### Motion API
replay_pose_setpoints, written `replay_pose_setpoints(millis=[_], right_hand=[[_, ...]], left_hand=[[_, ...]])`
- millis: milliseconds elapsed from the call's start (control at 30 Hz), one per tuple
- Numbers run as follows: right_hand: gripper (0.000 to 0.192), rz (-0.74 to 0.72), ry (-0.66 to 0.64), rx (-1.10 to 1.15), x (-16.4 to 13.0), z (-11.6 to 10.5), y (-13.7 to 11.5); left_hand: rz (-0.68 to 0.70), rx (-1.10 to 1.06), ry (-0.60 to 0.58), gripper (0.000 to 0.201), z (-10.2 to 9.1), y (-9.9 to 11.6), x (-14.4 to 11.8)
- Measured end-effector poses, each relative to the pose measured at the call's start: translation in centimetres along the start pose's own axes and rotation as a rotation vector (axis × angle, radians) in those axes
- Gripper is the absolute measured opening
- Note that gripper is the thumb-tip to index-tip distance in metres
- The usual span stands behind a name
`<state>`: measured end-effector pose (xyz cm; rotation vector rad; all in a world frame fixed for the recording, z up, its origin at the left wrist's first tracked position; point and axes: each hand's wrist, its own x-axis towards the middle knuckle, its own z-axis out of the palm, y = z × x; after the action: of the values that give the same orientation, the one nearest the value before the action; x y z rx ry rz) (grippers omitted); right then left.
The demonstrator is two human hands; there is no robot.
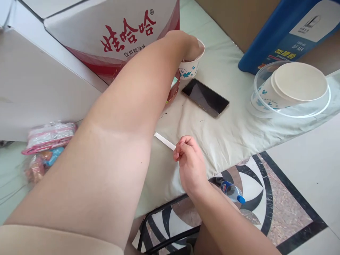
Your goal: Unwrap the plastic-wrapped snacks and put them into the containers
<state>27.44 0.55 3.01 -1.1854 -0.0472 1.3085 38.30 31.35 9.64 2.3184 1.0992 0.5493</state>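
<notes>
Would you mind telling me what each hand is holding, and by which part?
The right hand pinches a white strip by its near end; the left hand reaches into a paper bowl, grip hidden.

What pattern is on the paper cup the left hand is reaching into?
White cup with small teal-blue leaf and heart prints, seen in the head view; the left hand covers its opening.

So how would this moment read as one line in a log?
left hand: reaching into paper bowl | right hand: pinching white strip | phone: flat on cloth

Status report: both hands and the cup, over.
Left hand reaching into paper cup. Right hand pinching white strip. Phone lies beside cup.
</notes>
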Motion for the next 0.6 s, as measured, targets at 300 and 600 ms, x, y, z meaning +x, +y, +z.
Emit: replay_pose_setpoints(millis=[300,600], right_hand=[[0.025,-0.145,-0.090,-0.070,-0.2,0.9,1.2],[0.016,-0.493,-0.449,-0.907,-4.6,3.5,7.3]], left_hand=[[-0.009,-0.216,0.190,0.045,-6.4,-0.3,-22.2],[-0.775,-1.029,0.610,0.035,-9.4,-10.3,-46.7]])
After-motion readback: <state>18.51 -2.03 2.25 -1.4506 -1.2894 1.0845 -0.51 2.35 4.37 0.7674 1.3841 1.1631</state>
